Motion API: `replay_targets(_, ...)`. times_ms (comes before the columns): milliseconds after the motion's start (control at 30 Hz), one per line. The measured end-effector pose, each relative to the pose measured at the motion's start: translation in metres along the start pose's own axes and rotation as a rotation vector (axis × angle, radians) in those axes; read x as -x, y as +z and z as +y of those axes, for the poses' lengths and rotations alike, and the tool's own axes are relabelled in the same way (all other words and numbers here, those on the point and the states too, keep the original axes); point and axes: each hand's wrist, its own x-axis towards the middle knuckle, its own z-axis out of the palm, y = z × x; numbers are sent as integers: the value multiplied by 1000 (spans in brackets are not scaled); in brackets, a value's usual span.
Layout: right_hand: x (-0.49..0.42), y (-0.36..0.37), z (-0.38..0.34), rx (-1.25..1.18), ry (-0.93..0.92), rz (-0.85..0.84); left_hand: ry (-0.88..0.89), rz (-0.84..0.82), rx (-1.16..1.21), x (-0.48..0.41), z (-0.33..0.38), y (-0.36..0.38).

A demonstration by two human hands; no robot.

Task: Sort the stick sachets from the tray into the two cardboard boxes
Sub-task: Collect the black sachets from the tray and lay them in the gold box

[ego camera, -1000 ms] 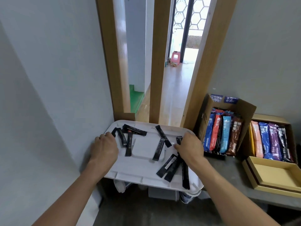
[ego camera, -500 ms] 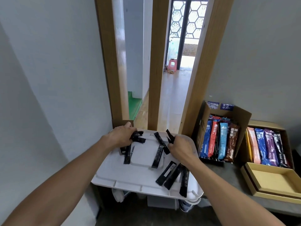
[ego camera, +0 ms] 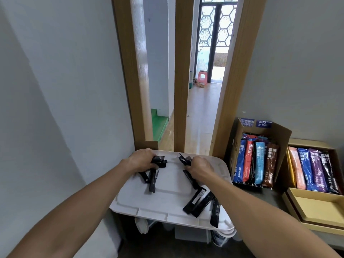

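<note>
Both hands have gone forward across the tray (ego camera: 167, 205) since a second ago, when they lay spread over its near corners. The left hand (ego camera: 142, 161) is now at the far left edge and the right hand (ego camera: 201, 167) is close beside it at the far middle. The crossed pair that lay between them has been mostly gathered up.

Each hand's fingers are curled round a small bunch of black sachets (ego camera: 159, 161). The left bunch pokes out toward the right hand, and the right bunch fans out toward the left.

I'd say the sorting has barely begun. Two or three loose ones (ego camera: 151, 181) lie just below the left hand, and another cluster (ego camera: 198, 200) sits under the right forearm near the tray's front edge. Nothing gripped has left the tray yet.

Off to the right of the right hand stand the brown box (ego camera: 279, 135) and, beyond it, the tan box (ego camera: 314, 143). Both already hold upright coloured sachets (ego camera: 259, 162). Every black stick here must still be carried across.
</note>
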Motion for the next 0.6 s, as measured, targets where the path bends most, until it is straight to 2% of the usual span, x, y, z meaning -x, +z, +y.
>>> replay_targets(200,-5,-4,-11,35,42,-47,-12,42,37,3,8,-5)
replay_targets(333,3,-14,-12,-83,-10,39,-8,75,115,11,7,-27)
replay_targets(433,17,-25,-9,-117,-31,66,-57,72,211,26,-1,-44)
replay_targets(600,51,-23,-7,-64,-22,-23,-191,59,340,47,-1,-43)
